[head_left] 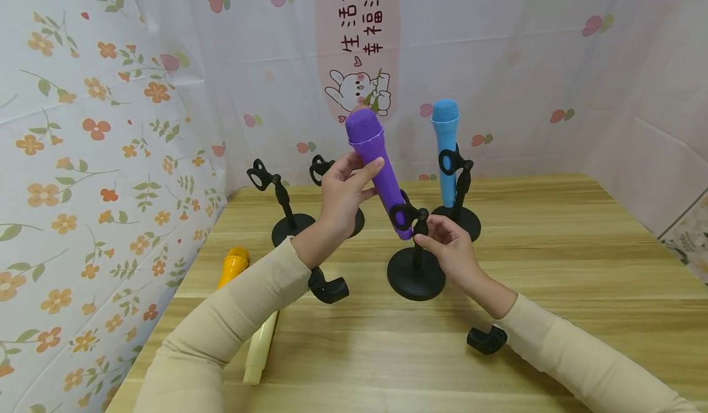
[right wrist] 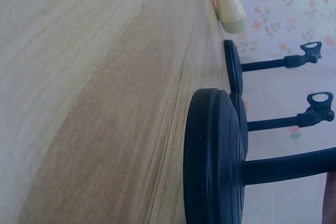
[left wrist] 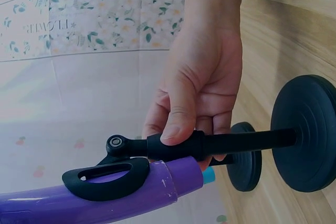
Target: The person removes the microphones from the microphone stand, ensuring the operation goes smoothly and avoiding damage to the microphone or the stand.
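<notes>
My left hand (head_left: 345, 192) grips the handle of a purple microphone (head_left: 387, 179), which leans with its head up and to the left. Its lower end sits in the clip of a black tabletop microphone stand (head_left: 416, 275). With thumb and fingers, my right hand (head_left: 456, 250) pinches the stand's neck just below the clip joint. The left wrist view shows this right hand (left wrist: 202, 87) on the neck, with the purple microphone (left wrist: 131, 203) lying through the clip. In the right wrist view the stand's round base (right wrist: 212, 156) is close, flat on the table.
Behind on the right, a blue microphone (head_left: 445, 131) stands in another clip. Two stands with bare clips, one at the back left (head_left: 284, 204), stand beyond my left arm. An orange microphone (head_left: 235, 262), a cream handle (head_left: 260, 351) and bent black pieces (head_left: 488, 339) lie nearer.
</notes>
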The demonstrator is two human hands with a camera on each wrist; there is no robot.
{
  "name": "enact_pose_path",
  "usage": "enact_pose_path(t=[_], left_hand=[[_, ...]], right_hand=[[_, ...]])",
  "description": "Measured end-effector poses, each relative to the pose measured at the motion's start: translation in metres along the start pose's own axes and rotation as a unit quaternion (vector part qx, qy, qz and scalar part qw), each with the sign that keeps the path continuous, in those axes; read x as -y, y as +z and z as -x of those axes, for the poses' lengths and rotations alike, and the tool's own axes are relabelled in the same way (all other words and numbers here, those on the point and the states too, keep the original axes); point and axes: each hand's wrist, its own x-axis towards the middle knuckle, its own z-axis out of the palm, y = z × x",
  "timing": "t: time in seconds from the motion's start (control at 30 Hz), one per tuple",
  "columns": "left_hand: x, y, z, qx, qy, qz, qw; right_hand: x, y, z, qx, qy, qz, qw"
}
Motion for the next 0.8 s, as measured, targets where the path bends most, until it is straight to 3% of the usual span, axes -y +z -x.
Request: enact_pose_path(t=[0.8], left_hand=[[-0.0042,-0.0057,0.0004,-0.004,-0.004,0.029,0.9995]], right_hand=[[-0.0005,0.0011,-0.0002,-0.002,0.006,0.001,1.0000]])
